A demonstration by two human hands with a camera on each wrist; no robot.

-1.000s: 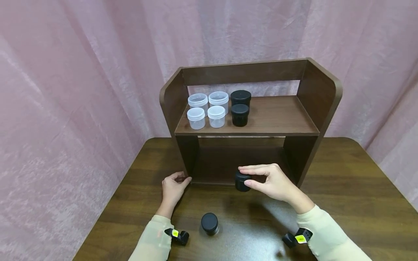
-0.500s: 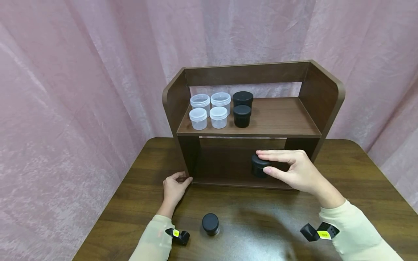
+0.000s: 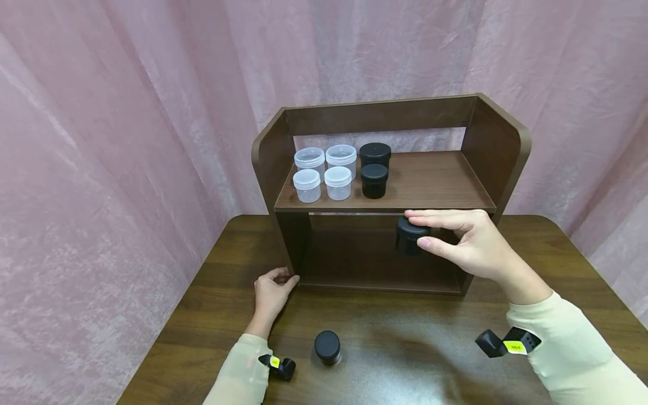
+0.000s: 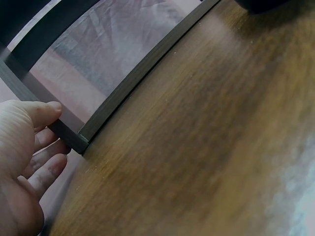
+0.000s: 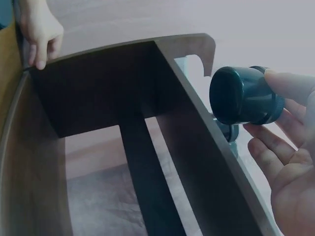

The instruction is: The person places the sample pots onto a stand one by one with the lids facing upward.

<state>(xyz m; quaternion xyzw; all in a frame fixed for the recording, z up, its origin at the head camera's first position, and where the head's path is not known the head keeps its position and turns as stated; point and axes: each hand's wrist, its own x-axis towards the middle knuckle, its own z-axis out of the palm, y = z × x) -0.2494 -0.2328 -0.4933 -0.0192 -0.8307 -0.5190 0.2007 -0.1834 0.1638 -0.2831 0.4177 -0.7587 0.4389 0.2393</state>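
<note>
My right hand pinches a small black lidded jar between thumb and fingers. It holds the jar upright in the air before the shelf's front, just below the upper board. In the right wrist view the black jar is seen from its base side, with the ribbed lid towards the fingers. My left hand grips the lower front corner of the brown wooden shelf. Thumb and fingers lie on either side of its side panel in the left wrist view.
On the upper board stand several clear jars at the left, and beside them two black jars, one behind the other. Another black-lidded jar stands on the wooden table between my forearms. A pink curtain hangs behind.
My right hand has carried the black jar up and to the right, from near the lower board's front edge to just below the upper board. My left hand keeps its hold.
</note>
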